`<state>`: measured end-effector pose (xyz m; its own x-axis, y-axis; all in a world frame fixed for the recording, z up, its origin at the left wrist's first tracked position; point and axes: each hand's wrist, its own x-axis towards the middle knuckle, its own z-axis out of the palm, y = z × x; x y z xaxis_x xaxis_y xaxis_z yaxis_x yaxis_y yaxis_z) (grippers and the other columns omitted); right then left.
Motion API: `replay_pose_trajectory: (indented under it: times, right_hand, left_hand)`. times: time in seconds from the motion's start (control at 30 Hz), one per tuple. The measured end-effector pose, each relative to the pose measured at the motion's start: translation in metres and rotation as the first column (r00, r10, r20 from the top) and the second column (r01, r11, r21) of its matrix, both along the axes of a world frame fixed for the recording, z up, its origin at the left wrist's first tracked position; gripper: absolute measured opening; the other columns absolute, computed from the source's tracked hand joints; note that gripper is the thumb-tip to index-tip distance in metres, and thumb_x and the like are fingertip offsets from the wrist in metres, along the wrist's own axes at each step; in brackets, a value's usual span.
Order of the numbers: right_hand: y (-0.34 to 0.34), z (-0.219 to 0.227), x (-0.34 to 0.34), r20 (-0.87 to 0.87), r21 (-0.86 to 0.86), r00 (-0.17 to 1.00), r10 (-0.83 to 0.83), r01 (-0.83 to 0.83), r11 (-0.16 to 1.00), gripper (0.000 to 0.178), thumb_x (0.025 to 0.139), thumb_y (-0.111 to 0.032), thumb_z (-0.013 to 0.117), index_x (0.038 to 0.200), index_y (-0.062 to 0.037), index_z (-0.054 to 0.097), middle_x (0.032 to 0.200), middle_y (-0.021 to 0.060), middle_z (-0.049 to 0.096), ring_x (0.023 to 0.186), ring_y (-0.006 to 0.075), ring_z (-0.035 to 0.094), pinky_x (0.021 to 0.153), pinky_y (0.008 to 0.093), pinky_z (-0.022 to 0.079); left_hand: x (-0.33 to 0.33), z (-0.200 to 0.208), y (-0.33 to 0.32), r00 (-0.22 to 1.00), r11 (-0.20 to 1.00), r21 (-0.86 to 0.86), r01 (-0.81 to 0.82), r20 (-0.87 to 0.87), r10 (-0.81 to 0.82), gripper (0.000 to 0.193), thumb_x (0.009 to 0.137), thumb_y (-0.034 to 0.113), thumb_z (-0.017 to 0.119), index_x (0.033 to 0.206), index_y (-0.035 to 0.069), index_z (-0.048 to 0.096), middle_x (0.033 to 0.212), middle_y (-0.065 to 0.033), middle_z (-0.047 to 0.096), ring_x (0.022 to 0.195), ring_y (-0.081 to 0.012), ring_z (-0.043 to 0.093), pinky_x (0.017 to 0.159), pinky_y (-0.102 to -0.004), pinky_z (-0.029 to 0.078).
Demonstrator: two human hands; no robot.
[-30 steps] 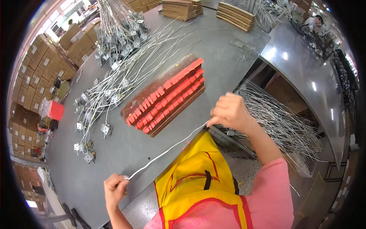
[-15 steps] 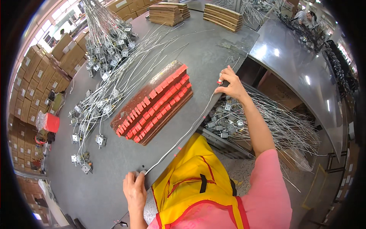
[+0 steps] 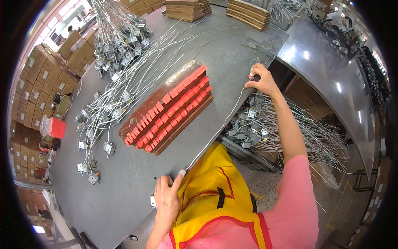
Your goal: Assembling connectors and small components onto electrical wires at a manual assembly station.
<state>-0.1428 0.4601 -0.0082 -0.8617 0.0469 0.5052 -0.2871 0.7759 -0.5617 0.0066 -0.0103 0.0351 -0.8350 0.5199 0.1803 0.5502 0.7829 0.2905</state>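
Observation:
A thin white cable (image 3: 218, 132) runs slantwise along the table's near edge between my two hands. My right hand (image 3: 265, 81), raised at the right, pinches its far end between thumb and fingers; a small red bit shows at the fingertips. Lower down, my left hand (image 3: 167, 198) closes on the cable, its white-wrapped thumb pressed along it. A small silver metal piece (image 3: 153, 201) peeks out beside the left hand, mostly hidden. Left of the cable lies a stack of dark brown boards (image 3: 163, 106) with rows of red tabs along their edges.
White cables with metal boxes (image 3: 109, 148) spread over the table's left side, and a bundle (image 3: 120, 45) stands behind. Wooden boards (image 3: 248, 14) are stacked at the far edge. Below the right table edge, an open bin holds more cables (image 3: 298, 128). Cardboard boxes (image 3: 37, 89) line the left.
My left hand has moved right and up along the cable, and a metal piece now shows beside it. My right hand has shifted slightly right with the cable end.

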Motion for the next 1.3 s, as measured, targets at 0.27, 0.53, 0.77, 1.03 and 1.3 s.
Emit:
replay_pose_trajectory:
  times: [0.27,0.53,0.77,1.03,1.3]
  right_hand:
    - [0.001,0.005,-0.006,0.007,0.091,0.997,0.074,-0.074,0.993,0.036,0.057,-0.012,0.080,0.080,-0.0023,0.054,0.093,0.0095,0.053,0.091,0.0249,0.053,0.082,0.0299,0.042]
    - [-0.002,-0.002,-0.001,0.077,0.137,0.995,0.059,-0.069,0.988,0.033,0.066,-0.014,0.078,0.090,-0.0037,0.058,0.102,0.0097,0.055,0.104,0.0248,0.052,0.092,0.0316,0.039]
    - [-0.177,-0.003,0.095,0.039,-0.612,0.993,0.116,-0.068,0.788,0.012,0.089,-0.007,0.057,0.098,-0.0011,0.064,0.085,0.0068,0.065,0.061,0.0103,0.058,0.054,0.0220,0.048]
    - [-0.280,-0.017,0.151,0.382,-0.874,0.754,0.534,0.106,0.475,0.017,0.089,-0.014,0.056,0.091,0.0010,0.064,0.073,0.0023,0.063,0.059,0.0050,0.056,0.048,0.0162,0.039]
    - [-0.290,-0.013,0.152,0.423,-0.867,0.768,0.480,0.190,0.461,0.012,0.090,-0.010,0.058,0.088,-0.0002,0.065,0.066,-0.0014,0.059,0.057,0.0029,0.052,0.049,0.0170,0.036]
  left_hand:
    - [-0.002,-0.022,0.015,0.994,0.992,0.075,-0.106,0.041,0.103,0.047,0.066,-0.006,0.052,0.110,0.011,0.059,0.092,-0.0145,0.048,0.082,-0.0331,0.048,0.070,-0.0407,0.042]
    - [-0.009,-0.031,0.020,0.995,0.980,0.186,-0.064,-0.059,0.076,0.045,0.067,-0.005,0.053,0.109,0.009,0.059,0.088,-0.0114,0.047,0.079,-0.0294,0.047,0.068,-0.0383,0.040]
    - [-0.006,-0.029,0.015,0.994,0.973,0.215,-0.086,-0.041,0.097,0.040,0.068,-0.011,0.054,0.104,0.006,0.061,0.084,-0.0135,0.047,0.075,-0.0308,0.046,0.067,-0.0395,0.041]
    - [-0.010,-0.032,0.016,0.997,0.973,0.222,-0.057,-0.042,0.068,0.043,0.067,-0.004,0.056,0.107,0.009,0.061,0.085,-0.0099,0.048,0.076,-0.0282,0.047,0.067,-0.0377,0.041]
    - [-0.009,-0.030,0.015,0.997,0.970,0.232,-0.070,-0.016,0.075,0.043,0.067,-0.003,0.057,0.108,0.011,0.060,0.085,-0.0095,0.048,0.076,-0.0281,0.048,0.067,-0.0379,0.042]
